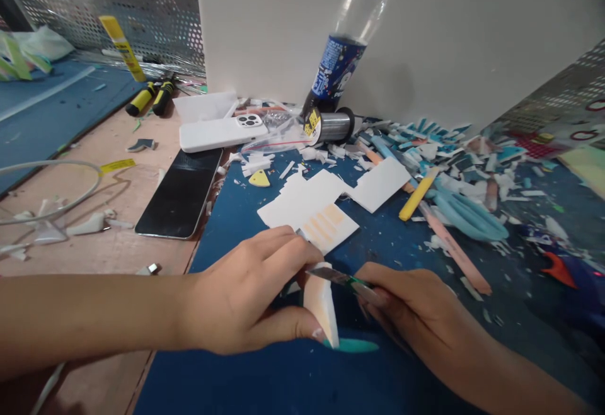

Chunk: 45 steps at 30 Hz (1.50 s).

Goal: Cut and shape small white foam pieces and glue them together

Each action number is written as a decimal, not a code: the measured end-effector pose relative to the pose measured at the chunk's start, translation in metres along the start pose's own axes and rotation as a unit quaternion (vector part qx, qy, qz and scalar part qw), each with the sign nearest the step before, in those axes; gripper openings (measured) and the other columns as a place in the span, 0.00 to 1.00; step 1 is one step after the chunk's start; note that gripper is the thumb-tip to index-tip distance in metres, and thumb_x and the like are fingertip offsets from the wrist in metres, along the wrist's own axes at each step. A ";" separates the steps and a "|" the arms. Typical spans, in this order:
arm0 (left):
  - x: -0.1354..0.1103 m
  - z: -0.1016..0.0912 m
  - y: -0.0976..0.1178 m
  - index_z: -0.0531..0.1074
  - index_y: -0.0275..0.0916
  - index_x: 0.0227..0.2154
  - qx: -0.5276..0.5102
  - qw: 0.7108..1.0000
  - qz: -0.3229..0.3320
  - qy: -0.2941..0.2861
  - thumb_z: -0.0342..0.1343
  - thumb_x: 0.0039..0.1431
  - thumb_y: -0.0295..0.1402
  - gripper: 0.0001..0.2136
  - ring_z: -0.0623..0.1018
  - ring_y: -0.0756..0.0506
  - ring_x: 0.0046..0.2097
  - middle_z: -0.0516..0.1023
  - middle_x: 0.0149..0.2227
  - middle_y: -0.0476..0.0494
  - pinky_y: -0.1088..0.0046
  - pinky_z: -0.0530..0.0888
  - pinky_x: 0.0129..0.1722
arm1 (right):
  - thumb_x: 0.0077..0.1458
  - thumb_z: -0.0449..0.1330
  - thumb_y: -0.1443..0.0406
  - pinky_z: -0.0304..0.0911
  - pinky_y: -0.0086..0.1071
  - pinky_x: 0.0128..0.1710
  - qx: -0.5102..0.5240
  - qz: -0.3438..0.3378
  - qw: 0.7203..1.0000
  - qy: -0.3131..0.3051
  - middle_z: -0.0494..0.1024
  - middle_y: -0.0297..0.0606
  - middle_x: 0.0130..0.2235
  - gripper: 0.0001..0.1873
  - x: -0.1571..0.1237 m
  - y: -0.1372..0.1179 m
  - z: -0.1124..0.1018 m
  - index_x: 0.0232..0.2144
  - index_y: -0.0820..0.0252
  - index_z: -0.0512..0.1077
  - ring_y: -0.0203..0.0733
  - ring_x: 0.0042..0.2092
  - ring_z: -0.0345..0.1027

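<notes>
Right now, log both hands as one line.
left hand: holding white curved piece | right hand: holding knife, blade at piece's upper end | surface: blue mat

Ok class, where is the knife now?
In the head view, the knife is just right of centre in the lower half, held in the right hand, its blade at the upper end of the pale piece in the left hand.

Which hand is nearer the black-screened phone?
Left. The left hand is to the right of the black-screened phone, closer to the camera; the right hand is farther right, beyond the left.
</notes>
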<state>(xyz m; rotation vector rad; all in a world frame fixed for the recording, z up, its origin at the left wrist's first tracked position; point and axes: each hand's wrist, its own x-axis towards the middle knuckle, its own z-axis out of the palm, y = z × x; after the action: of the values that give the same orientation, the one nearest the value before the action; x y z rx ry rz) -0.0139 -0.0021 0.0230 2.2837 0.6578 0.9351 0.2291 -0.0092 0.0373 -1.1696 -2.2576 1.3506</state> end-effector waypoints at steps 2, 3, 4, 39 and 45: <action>0.001 0.000 0.000 0.64 0.34 0.39 -0.001 1.000 0.007 0.004 0.43 0.68 0.46 0.18 0.66 0.49 0.31 0.68 0.30 0.46 0.75 0.65 0.30 | 0.68 0.42 0.53 0.42 0.30 0.20 -0.006 -0.007 1.000 -0.007 0.53 0.25 0.18 0.21 -0.001 0.001 0.001 0.26 0.57 0.58 0.30 0.19 0.45; 0.002 0.000 0.001 0.64 0.33 0.39 0.002 1.000 0.011 0.003 0.43 0.68 0.46 0.18 0.66 0.49 0.30 0.68 0.30 0.46 0.75 0.65 0.30 | 0.68 0.42 0.54 0.42 0.30 0.20 -0.008 -0.010 1.000 -0.011 0.52 0.25 0.19 0.21 -0.002 0.002 0.001 0.26 0.57 0.58 0.29 0.19 0.45; 0.002 -0.001 0.001 0.64 0.33 0.38 0.005 1.000 0.014 0.002 0.43 0.68 0.45 0.17 0.65 0.49 0.30 0.67 0.30 0.46 0.75 0.65 0.29 | 0.68 0.42 0.54 0.42 0.30 0.20 -0.008 -0.011 1.000 -0.015 0.52 0.25 0.19 0.20 -0.002 0.002 0.002 0.26 0.57 0.57 0.29 0.19 0.45; 0.003 -0.003 0.000 0.65 0.35 0.35 -0.087 0.996 0.002 -0.023 0.45 0.67 0.47 0.18 0.64 0.51 0.29 0.65 0.29 0.48 0.78 0.64 0.29 | 0.67 0.43 0.54 0.49 0.27 0.20 -0.140 -0.020 0.990 -0.006 0.63 0.29 0.19 0.22 -0.004 -0.005 -0.005 0.27 0.57 0.66 0.32 0.19 0.54; 0.003 -0.004 -0.001 0.64 0.34 0.34 -0.101 0.995 0.000 -0.016 0.45 0.67 0.48 0.19 0.63 0.51 0.29 0.64 0.28 0.49 0.78 0.64 0.29 | 0.69 0.42 0.60 0.48 0.25 0.19 -0.161 -0.084 0.983 0.022 0.61 0.26 0.20 0.19 -0.004 -0.002 -0.005 0.27 0.58 0.63 0.28 0.19 0.54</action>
<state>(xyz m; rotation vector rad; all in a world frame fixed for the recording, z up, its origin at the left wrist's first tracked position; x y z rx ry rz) -0.0150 0.0018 0.0260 2.1145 0.5244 0.9202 0.2339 -0.0097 0.0420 -1.0588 -2.5419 0.9125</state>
